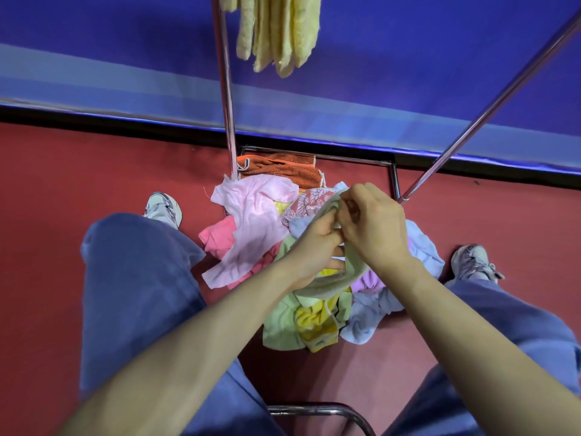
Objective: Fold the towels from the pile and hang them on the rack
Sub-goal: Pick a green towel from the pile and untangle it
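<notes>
Left hand (pixel 316 247) and right hand (pixel 374 229) both pinching one pale green towel (pixel 333 283) — fingers curled on its top edge, held just above mixed pile (pixel 251 215) on red floor (pixel 47 215), yellow towels (pixel 279 33) hanging on rack (pixel 227 89)

Indoor laundry corner; the building's kind is unclear.
Red floor (pixel 47 215) lies under the left hand (pixel 314 250) and right hand (pixel 374 225); beyond them rise a black skirting strip (pixel 94 116), a blue wall (pixel 408 42) and a chrome rack (pixel 227 105) with yellow towels (pixel 283 33) hanging.
</notes>
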{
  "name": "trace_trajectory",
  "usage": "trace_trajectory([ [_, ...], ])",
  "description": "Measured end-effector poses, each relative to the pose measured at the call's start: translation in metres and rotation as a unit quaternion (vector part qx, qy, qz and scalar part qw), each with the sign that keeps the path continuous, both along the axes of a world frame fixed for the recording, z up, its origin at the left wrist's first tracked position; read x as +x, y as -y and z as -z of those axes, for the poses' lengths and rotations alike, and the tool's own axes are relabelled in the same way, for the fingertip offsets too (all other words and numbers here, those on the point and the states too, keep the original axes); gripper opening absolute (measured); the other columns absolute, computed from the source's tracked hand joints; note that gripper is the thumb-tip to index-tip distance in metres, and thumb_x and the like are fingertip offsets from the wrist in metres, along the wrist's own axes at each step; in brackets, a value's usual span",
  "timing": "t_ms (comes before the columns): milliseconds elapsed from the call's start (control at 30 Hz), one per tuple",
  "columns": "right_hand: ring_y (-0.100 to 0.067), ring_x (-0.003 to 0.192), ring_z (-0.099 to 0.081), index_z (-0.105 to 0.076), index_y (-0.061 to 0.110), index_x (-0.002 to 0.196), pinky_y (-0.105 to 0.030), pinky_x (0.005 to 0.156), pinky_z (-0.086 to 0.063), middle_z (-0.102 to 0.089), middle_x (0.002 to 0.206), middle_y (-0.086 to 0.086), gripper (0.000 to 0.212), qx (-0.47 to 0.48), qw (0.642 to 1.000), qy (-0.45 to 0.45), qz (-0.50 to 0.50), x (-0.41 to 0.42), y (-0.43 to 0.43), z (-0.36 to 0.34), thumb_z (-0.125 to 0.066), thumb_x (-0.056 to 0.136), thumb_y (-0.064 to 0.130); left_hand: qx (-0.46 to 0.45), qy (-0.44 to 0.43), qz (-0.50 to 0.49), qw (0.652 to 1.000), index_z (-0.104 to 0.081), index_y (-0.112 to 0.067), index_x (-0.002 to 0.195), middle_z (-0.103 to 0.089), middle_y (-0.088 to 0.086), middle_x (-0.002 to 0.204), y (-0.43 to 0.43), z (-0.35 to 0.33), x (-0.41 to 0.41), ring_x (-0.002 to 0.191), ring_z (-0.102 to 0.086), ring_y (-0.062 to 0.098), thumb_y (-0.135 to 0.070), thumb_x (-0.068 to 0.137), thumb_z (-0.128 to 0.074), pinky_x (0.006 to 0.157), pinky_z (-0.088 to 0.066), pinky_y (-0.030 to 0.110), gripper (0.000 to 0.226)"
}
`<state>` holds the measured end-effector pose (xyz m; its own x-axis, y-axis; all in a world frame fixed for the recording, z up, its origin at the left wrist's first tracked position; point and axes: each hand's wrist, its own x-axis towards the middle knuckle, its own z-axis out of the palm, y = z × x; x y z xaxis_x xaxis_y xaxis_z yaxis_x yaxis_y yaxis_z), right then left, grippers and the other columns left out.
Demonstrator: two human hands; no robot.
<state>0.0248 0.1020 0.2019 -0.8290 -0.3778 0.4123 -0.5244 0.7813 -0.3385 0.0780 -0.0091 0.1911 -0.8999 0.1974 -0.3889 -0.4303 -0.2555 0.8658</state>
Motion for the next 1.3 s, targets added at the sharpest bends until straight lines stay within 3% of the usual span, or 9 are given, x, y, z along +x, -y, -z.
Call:
trace_trajectory([
  [167,-0.028,0.067,-0.056,-0.065,0.01,0.087,-0.04,0.055,-0.049,-0.054,0.079,-0.003,0.01,-0.028,0.999,0.019,-0.037,0.001,-0.004,0.006,-0.057,0.083,0.014,0.015,0.012,-0.017,1.0,-0.056,-0.027,0.112,-0.064,0.001,0.101,0.004,0.001,-0.003,0.076,-0.064,0.022,0.002,0.101,-0.034,0.073,-0.053,0.039,0.038],
  [333,-0.011,0.072,-0.051,-0.071,0.011,0.114,-0.024,0.064,-0.045,-0.052,0.088,0.003,0.044,-0.079,0.991,0.072,-0.086,0.017,-0.011,0.007,-0.058,0.074,-0.003,0.033,0.004,-0.022,0.999,-0.053,-0.026,0.128,-0.069,-0.001,0.091,0.005,0.003,-0.002,0.076,-0.067,0.015,0.0,0.099,-0.039,0.072,-0.056,0.037,0.041],
  [467,-0.013,0.074,-0.051,-0.056,0.02,0.109,-0.038,0.064,-0.047,-0.052,0.089,0.006,0.037,-0.142,0.983,0.115,0.029,0.034,-0.01,0.016,-0.058,0.075,0.008,0.056,-0.018,-0.062,0.996,-0.049,-0.013,0.131,-0.067,0.006,0.107,0.012,-0.003,-0.009,0.08,-0.068,0.02,0.002,0.1,-0.039,0.063,-0.054,0.029,0.035],
  [533,-0.013,0.066,-0.053,-0.049,0.024,0.099,-0.04,0.062,-0.047,-0.055,0.075,0.007,0.026,-0.168,0.968,0.153,0.108,0.038,-0.01,0.021,-0.062,0.079,0.013,0.059,-0.034,-0.085,0.994,-0.048,-0.014,0.134,-0.065,0.011,0.119,0.016,-0.004,-0.012,0.095,-0.07,0.03,0.001,0.102,-0.039,0.074,-0.059,0.036,0.036],
  [667,-0.016,0.063,-0.054,-0.045,0.023,0.09,-0.035,0.059,-0.042,-0.057,0.068,0.005,0.016,-0.104,0.963,0.2,0.15,0.038,-0.01,0.027,-0.06,0.086,0.023,0.035,-0.05,-0.094,0.994,-0.047,-0.014,0.136,-0.065,0.013,0.122,0.02,-0.003,-0.014,0.114,-0.065,0.039,0.0,0.103,-0.039,0.096,-0.054,0.046,0.037],
  [800,-0.025,0.061,-0.05,-0.044,0.019,0.073,-0.032,0.05,-0.029,-0.054,0.063,0.002,0.019,-0.011,0.969,0.201,0.146,0.034,-0.011,0.025,-0.057,0.086,0.025,0.025,-0.061,-0.091,0.994,-0.047,-0.015,0.135,-0.07,0.0,0.11,0.019,-0.003,-0.013,0.107,-0.069,0.028,0.002,0.102,-0.04,0.093,-0.056,0.041,0.038],
  [967,-0.027,0.056,-0.048,-0.04,0.017,0.067,-0.036,0.049,-0.038,-0.052,0.059,0.0,0.021,0.015,0.987,0.113,0.11,0.037,-0.011,0.009,-0.05,0.077,0.034,0.032,-0.071,-0.108,0.991,-0.049,-0.025,0.125,-0.067,0.007,0.112,0.024,-0.006,-0.016,0.1,-0.068,0.026,0.001,0.103,-0.041,0.092,-0.055,0.043,0.035],
  [1100,-0.029,0.05,-0.043,-0.037,0.018,0.062,-0.033,0.046,-0.031,-0.041,0.052,0.002,0.021,0.02,0.997,0.044,0.068,0.041,-0.009,0.003,-0.053,0.069,0.028,0.042,-0.076,-0.112,0.99,-0.05,-0.027,0.118,-0.066,0.007,0.108,0.026,-0.006,-0.018,0.095,-0.069,0.024,0.003,0.102,-0.039,0.082,-0.059,0.038,0.036],
  [1300,-0.03,0.052,-0.048,-0.039,0.018,0.062,-0.03,0.047,-0.03,-0.045,0.052,0.002,0.024,0.083,0.988,0.095,0.087,0.041,-0.005,0.01,-0.057,0.074,0.029,0.087,-0.05,-0.095,0.99,-0.052,-0.022,0.125,-0.066,0.008,0.111,0.027,-0.005,-0.016,0.101,-0.068,0.031,0.004,0.095,-0.047,0.088,-0.055,0.048,0.04],
])
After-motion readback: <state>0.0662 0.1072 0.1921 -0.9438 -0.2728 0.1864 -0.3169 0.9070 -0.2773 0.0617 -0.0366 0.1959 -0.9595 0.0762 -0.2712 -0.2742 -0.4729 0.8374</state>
